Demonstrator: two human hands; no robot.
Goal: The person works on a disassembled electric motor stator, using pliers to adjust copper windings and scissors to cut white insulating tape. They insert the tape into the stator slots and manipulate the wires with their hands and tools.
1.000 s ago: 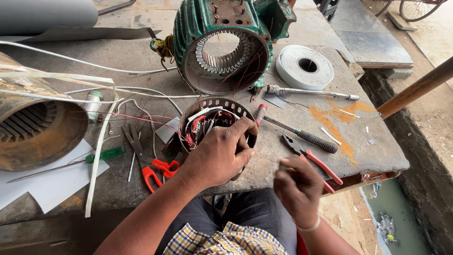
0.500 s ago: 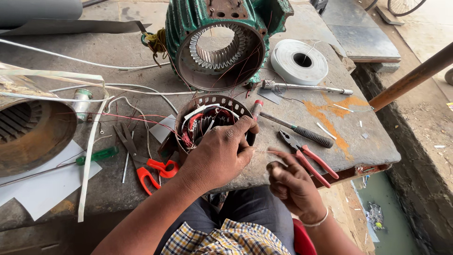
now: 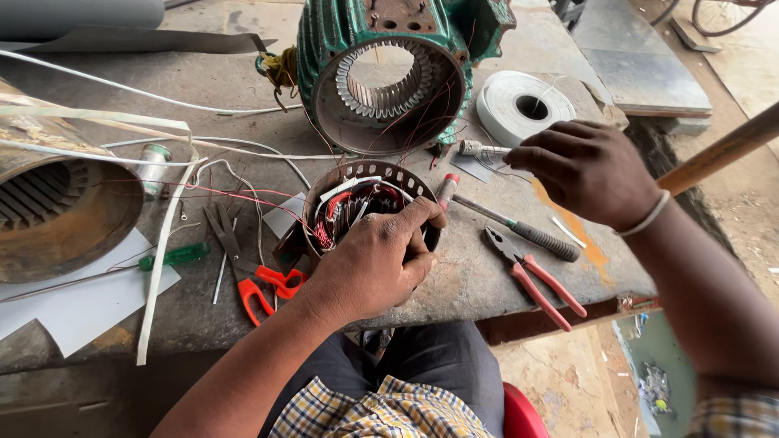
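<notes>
My left hand (image 3: 373, 264) grips the near rim of a small round stator (image 3: 365, 195) with red and white wires, which stands on the concrete bench. My right hand (image 3: 588, 170) reaches over the bench at the right. Its fingers curl over the shaft of a thin metal tool (image 3: 475, 148), which lies in front of a white tape roll (image 3: 507, 101). A big green motor housing (image 3: 324, 49) with bare slots stands just behind the small stator.
A black-handled screwdriver (image 3: 535, 237) and red pliers (image 3: 540, 280) lie right of the stator, orange scissors (image 3: 260, 284) to its left. A rusty large stator (image 3: 65, 211), white paper (image 3: 81, 308) and loose strips fill the left side. A wooden pole (image 3: 722, 150) crosses at right.
My right hand rose from the bench's near edge by the pliers and moved forward to the thin metal tool. My left hand stayed on the small stator.
</notes>
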